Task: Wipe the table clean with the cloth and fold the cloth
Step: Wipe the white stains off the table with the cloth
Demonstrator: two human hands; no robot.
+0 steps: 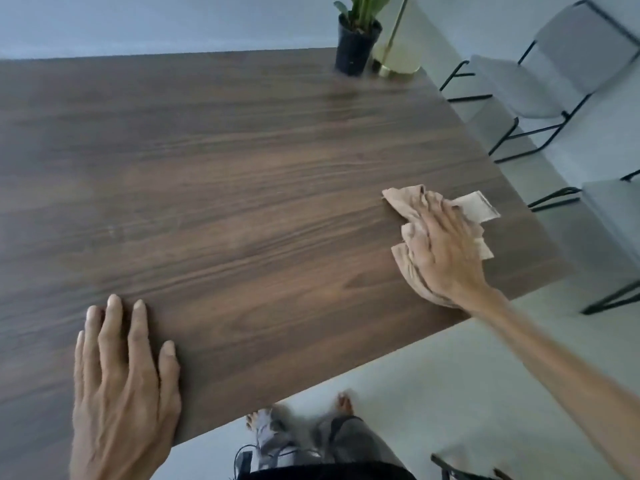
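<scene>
A dark wooden table fills most of the view. A crumpled beige cloth lies near the table's right edge, with a pale corner sticking out to the right. My right hand presses flat on top of the cloth, fingers spread over it. My left hand rests palm down on the table near the front edge, fingers apart, holding nothing.
A potted plant in a black pot and a lamp with a gold base stand at the table's far right corner. Grey chairs with black legs stand on the floor to the right. My feet show below the table's front edge.
</scene>
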